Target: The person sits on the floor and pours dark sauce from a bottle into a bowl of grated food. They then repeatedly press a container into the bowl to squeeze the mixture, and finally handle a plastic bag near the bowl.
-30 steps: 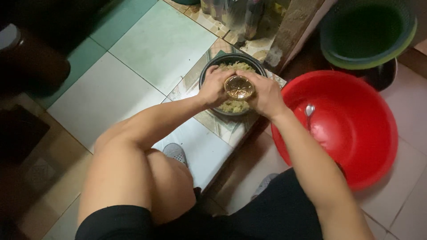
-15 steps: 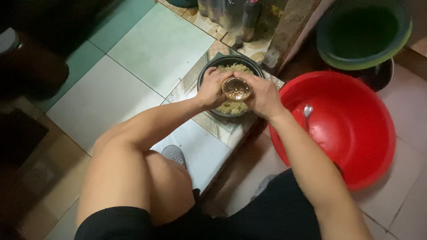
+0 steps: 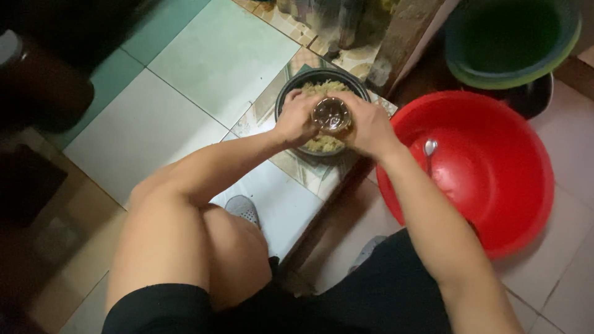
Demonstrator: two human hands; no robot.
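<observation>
A small clear glass jar (image 3: 331,114) is held upright between both hands, right above a dark round bowl (image 3: 291,93) of yellowish chopped food (image 3: 323,144). My left hand (image 3: 296,119) wraps the jar from the left, my right hand (image 3: 368,127) from the right. The jar's mouth faces up and its inside looks brownish. The bowl stands on a low patterned ledge of tiles. Most of the bowl is hidden under my hands.
A large red basin (image 3: 495,167) sits on the floor to the right, with a metal spoon (image 3: 429,150) lying in it. A green basin (image 3: 513,43) stands behind it. Several jars (image 3: 334,18) are at the back. My bare knee (image 3: 179,210) is at lower left.
Both hands and the jar have stayed over the bowl; only a slight shift of the view.
</observation>
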